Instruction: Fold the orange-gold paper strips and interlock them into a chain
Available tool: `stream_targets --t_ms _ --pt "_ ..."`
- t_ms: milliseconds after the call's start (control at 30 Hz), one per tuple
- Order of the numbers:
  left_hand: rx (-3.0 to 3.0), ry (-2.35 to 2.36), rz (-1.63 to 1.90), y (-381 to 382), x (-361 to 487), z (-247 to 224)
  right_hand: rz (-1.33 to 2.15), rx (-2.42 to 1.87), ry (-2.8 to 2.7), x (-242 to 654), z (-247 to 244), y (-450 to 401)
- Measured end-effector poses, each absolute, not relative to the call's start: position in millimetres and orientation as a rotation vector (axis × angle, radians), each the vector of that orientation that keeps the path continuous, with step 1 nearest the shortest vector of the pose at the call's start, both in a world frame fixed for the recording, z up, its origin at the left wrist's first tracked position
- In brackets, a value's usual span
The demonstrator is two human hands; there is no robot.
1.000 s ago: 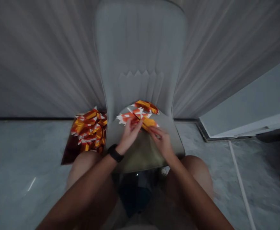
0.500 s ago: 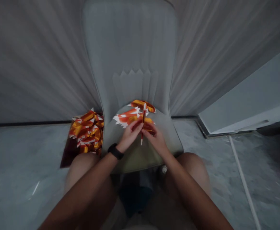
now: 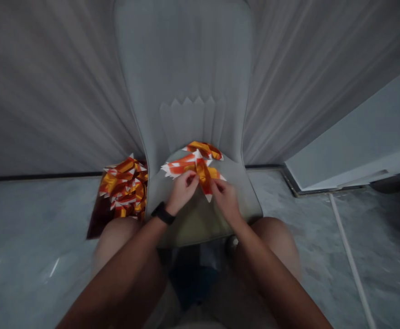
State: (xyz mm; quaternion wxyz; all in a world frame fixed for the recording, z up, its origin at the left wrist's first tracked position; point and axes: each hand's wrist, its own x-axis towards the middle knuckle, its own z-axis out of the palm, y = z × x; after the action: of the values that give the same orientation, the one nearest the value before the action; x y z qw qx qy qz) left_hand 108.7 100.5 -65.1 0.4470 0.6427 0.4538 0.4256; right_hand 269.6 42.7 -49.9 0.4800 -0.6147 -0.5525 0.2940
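Over the seat of a grey chair (image 3: 193, 224), a shiny orange and red folded paper piece (image 3: 203, 177) with white pointed tips is held upright between my two hands. My left hand (image 3: 183, 187), with a black band at the wrist, pinches its left edge. Thumb and fingers of my right hand (image 3: 224, 194) close on its right edge, lower down. Behind it on the seat lie a red and white paper stack (image 3: 177, 167) with jagged ends and another orange folded paper (image 3: 205, 148).
Left of the chair, a pile of similar orange, red and white folded papers (image 3: 126, 187) lies on a dark red surface (image 3: 97, 222) near the floor. My knees flank the seat. A grey curtain (image 3: 56, 91) hangs behind; a pale box-like unit (image 3: 357, 137) stands right.
The held paper piece has turned from edge-on to showing its broad orange face. My hands have moved slightly apart, the right one a little to the right.
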Motion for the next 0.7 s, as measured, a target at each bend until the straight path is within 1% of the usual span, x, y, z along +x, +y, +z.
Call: stream_targets --t_ms 100,200,367,500,600,700 --pt "1.458 1.017 0.973 100 101 -62 0.777 -1.513 -1.264 276 -52 46" --pt "1.466 1.0 0.932 98 94 -57 0.876 -1.485 -1.3 281 -56 48" --pt "1.771 1.056 0.872 94 88 -48 0.934 -1.472 -1.273 276 -58 53" --pt "1.982 1.084 0.821 93 90 -46 0.835 -1.506 -1.363 272 -55 57" --pt "1.855 1.035 0.819 94 92 -46 0.763 -1.582 -1.388 277 -54 60" --pt "1.648 0.942 0.8 97 91 -43 0.884 -1.532 -1.312 284 -53 59"
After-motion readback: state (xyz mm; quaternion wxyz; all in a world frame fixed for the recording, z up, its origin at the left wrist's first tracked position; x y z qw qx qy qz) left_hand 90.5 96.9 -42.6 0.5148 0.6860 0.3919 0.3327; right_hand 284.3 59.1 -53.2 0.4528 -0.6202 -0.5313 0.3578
